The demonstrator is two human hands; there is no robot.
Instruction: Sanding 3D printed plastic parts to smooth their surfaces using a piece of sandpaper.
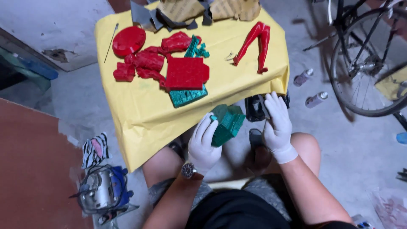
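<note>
The left hand (204,142), gloved in white, is closed around a green printed block (227,123), fingers wrapped over its left face, holding it above the lap, just off the near edge of the table (140,114). The right hand (277,123), also gloved, sits just right of the block, fingers loosely curled against a dark object (255,108); whether it grips that object cannot be told. Ahead of both hands, on the yellow cover, lie red printed pieces (186,72), a red oval lid (128,40), a red pair of legs (255,42) and a green slab (186,96). Judged from this layout, most pieces are set down; one green block remains in hand.
</note>
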